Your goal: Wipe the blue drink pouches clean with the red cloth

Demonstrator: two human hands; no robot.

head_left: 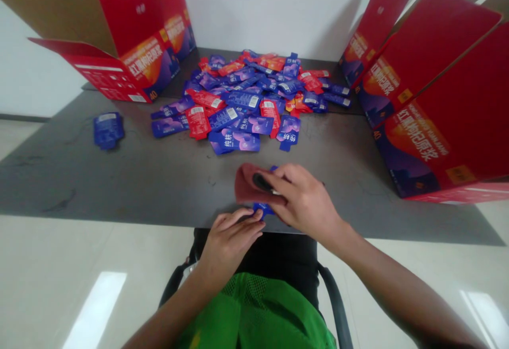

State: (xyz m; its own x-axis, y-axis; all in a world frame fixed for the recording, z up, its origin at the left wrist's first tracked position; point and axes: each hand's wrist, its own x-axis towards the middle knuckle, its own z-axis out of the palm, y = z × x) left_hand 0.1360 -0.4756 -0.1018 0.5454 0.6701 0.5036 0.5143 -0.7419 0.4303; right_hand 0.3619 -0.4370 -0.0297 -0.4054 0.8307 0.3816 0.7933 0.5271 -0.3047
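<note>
A small blue pouch [262, 209] lies at the table's front edge, mostly covered by a cloth and my hands. The fingertips of my left hand [234, 235] close on its near end and hold it against the table. My right hand [304, 198] grips a folded reddish-brown cloth [244, 182] over the pouch. A black piece [262, 182] shows between the fingers and the cloth; its kind is hard to make out. Beyond my hands is a loose pile of blue and red pouches [238, 141].
A single blue pouch [108, 130] lies apart on the left of the grey table [167, 179]. An open red carton [147, 36] stands at the back left. Several red cartons [425, 131] with raised flaps line the right side. A white wall [274, 9] rises behind.
</note>
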